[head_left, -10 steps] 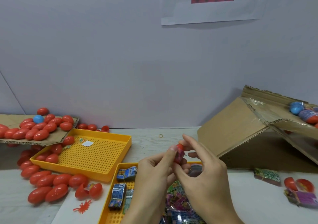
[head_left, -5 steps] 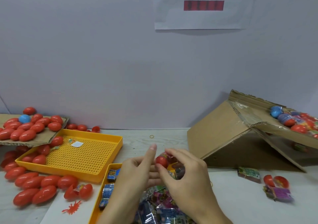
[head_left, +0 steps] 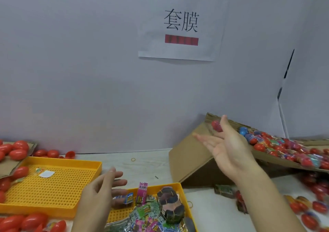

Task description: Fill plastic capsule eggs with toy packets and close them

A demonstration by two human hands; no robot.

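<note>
Right hand (head_left: 229, 148) grip wide, fingers spread, holding nothing; red plastic capsule egg with a packet inside (head_left: 217, 126) sits just beyond its fingertips at the top of the slanted brown cardboard chute (head_left: 188, 153), apparently released. Left hand (head_left: 101, 187) grip loose, empty, above the yellow perforated tray of toy packets (head_left: 179, 185). Eggs look light, rigid, smooth and rolly; best pinched across the middle seam. Packets look thin, crinkly; take by an edge.

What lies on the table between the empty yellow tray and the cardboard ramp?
In the head view, between the tray and the ramp, the table carries only a small rubber band and a tiny dark bit.
</note>
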